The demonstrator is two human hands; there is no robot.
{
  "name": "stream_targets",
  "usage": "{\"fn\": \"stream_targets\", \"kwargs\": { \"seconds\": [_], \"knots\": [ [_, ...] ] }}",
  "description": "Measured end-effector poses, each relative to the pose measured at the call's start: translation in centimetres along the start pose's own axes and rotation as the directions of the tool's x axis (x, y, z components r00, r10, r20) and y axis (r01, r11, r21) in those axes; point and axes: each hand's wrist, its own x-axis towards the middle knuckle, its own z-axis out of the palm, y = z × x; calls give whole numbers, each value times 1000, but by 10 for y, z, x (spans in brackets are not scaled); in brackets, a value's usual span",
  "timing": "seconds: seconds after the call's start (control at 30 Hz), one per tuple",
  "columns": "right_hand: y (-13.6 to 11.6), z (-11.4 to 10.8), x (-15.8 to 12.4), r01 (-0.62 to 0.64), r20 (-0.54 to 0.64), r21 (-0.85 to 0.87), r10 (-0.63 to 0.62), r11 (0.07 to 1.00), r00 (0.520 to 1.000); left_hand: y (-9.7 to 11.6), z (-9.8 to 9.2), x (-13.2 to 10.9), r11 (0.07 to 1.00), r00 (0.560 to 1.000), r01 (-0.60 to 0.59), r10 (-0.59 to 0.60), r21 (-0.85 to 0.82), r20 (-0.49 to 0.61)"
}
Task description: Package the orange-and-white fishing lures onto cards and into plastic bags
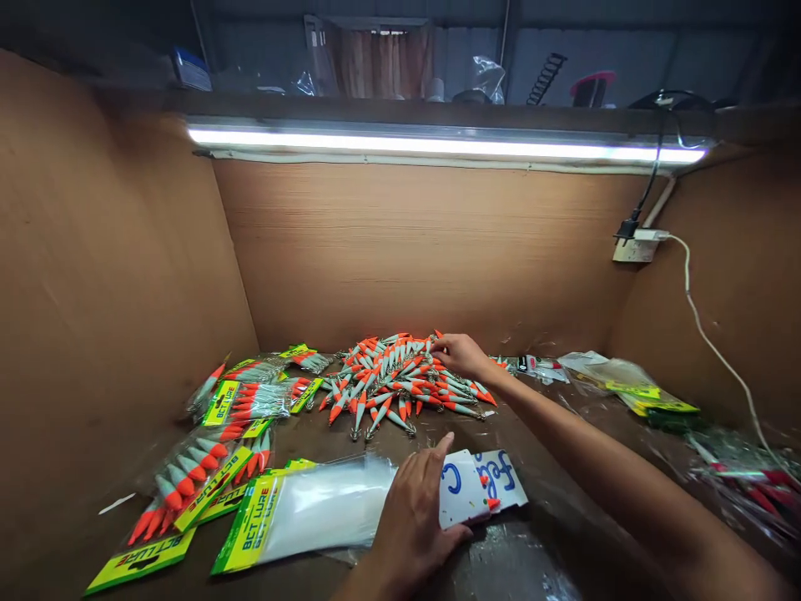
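A heap of orange-and-grey fishing lures point(394, 382) lies at the back of the dark table. My right hand point(460, 354) reaches onto the right side of the heap, fingers curled over a few lures. My left hand point(413, 517) rests flat near the front, fingers spread on an empty clear bag with a yellow-green "BCT LURE" header point(294, 513) and on white cards with blue writing point(485, 484). One small orange lure tip point(492, 503) lies on the cards.
Filled lure packs point(206, 467) are spread along the left. Brown cardboard walls point(113, 275) enclose the table on three sides. A lit tube lamp point(438, 146) hangs above. A socket and white cable point(638, 246) are at right, with more bags point(632, 384) below.
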Motion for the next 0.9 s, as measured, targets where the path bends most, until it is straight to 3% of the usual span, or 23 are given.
{"fn": "stream_targets", "kwargs": {
  "seconds": [0.13,0.33,0.6,0.9],
  "knots": [
    [-6,12,76,164,68,-143,-156,976,985,-1,3,-1,998,999,-41,40,47,16],
    [-24,35,135,487,325,-261,-399,834,857,-18,17,4,991,995,-70,62,115,73],
    [-21,46,146,607,497,-319,-417,728,761,-30,33,3,993,995,-94,91,76,39],
    [-44,21,152,602,541,-348,-370,719,755,-24,27,3,992,996,-81,77,100,47]
  ]
}}
